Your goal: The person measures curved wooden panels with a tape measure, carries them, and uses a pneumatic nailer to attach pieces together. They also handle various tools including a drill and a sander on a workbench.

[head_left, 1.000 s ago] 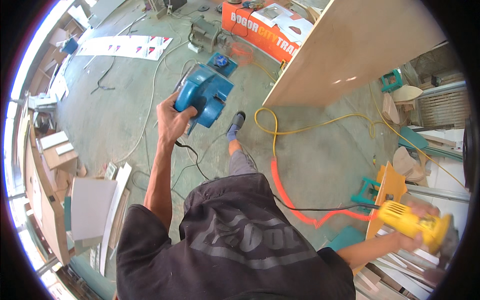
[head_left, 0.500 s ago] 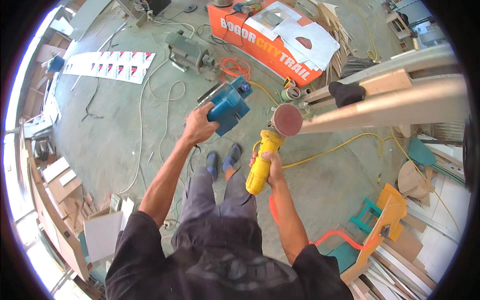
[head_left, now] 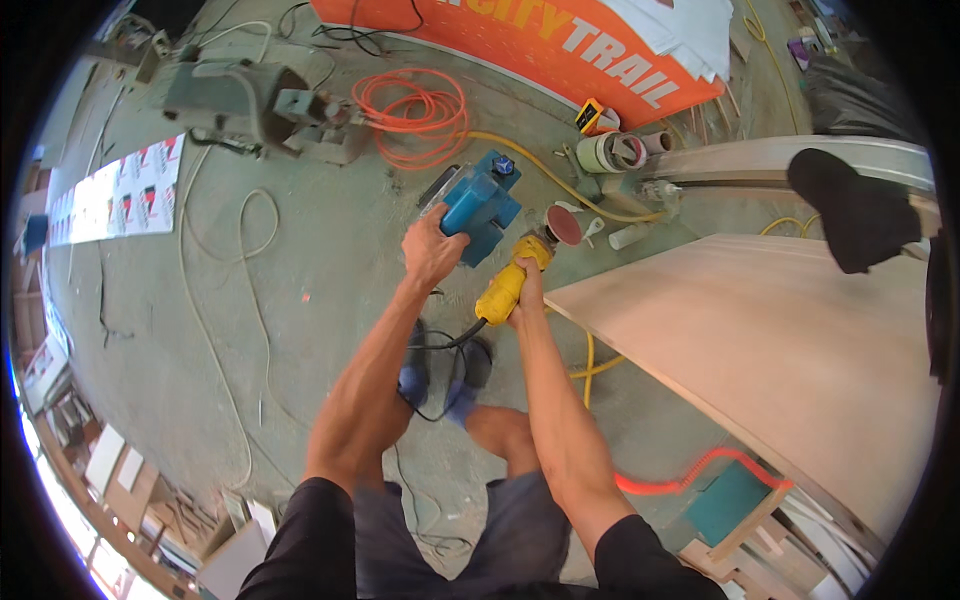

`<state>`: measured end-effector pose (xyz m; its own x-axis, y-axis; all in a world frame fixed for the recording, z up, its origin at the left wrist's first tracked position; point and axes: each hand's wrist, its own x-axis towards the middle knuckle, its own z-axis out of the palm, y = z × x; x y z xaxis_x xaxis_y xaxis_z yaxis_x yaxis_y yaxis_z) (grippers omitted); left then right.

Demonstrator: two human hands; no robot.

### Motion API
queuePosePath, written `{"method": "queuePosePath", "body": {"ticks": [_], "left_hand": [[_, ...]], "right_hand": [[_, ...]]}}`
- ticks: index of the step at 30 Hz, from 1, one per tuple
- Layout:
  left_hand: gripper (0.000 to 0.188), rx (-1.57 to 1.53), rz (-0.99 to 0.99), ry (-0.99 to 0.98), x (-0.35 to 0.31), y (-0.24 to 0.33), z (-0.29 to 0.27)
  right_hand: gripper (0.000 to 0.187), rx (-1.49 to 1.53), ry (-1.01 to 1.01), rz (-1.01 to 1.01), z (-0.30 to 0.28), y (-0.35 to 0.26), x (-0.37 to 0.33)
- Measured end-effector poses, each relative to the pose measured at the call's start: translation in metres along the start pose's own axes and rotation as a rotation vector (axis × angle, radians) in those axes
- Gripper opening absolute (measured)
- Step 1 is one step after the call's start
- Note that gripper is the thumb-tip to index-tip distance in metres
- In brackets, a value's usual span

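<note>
A blue electric planer (head_left: 478,212) hangs over the floor, with my left hand (head_left: 433,245) wrapped round its handle. Close beside it, my right hand (head_left: 528,285) grips a yellow angle grinder (head_left: 508,287) round its body. A reddish-brown sanding disc (head_left: 563,225) faces up at the grinder's far end. From the grinder's near end a black cord runs down across my feet. The two tools are near each other; whether they touch I cannot tell. Most of my right fingers are hidden beneath the grinder.
A pale wood panel (head_left: 760,350) stands at the right, with a black cap (head_left: 850,210) above it. Ahead lie an orange coiled hose (head_left: 410,115), a grey machine (head_left: 250,105), a can (head_left: 612,153) and an orange printed box (head_left: 540,50). Cables cross the floor.
My body has leaned forward and lower, bringing the floor and the panel closer. The grinder has tilted away and dropped, its disc now farther from me. Both hands keep their tools.
</note>
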<state>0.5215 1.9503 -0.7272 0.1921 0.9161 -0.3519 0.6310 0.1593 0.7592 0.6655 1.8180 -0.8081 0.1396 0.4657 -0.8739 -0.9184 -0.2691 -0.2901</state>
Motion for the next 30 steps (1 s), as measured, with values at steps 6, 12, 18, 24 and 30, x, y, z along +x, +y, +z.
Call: {"method": "queuePosePath", "body": {"ticks": [6, 12, 18, 24, 30], "left_hand": [[0.044, -0.002, 0.089, -0.07, 0.108, -0.068, 0.102], [0.039, -0.042, 0.125, -0.031, 0.133, -0.099, 0.16], [0.033, -0.105, 0.156, 0.015, 0.141, -0.108, 0.186], [0.038, -0.091, 0.146, -0.136, 0.14, -0.114, 0.178], [0.045, -0.005, 0.295, 0.01, 0.129, -0.128, 0.167]], "right_hand": [[0.038, -0.03, 0.122, -0.11, -0.031, 0.001, 0.139], [0.04, -0.105, 0.136, -0.132, -0.063, -0.001, 0.194], [0.038, -0.067, 0.086, -0.162, -0.071, 0.007, 0.201], [0.037, -0.075, 0.08, -0.198, -0.08, 0.016, 0.211], [0.044, -0.225, 0.258, -0.276, -0.058, 0.034, 0.221]]}}
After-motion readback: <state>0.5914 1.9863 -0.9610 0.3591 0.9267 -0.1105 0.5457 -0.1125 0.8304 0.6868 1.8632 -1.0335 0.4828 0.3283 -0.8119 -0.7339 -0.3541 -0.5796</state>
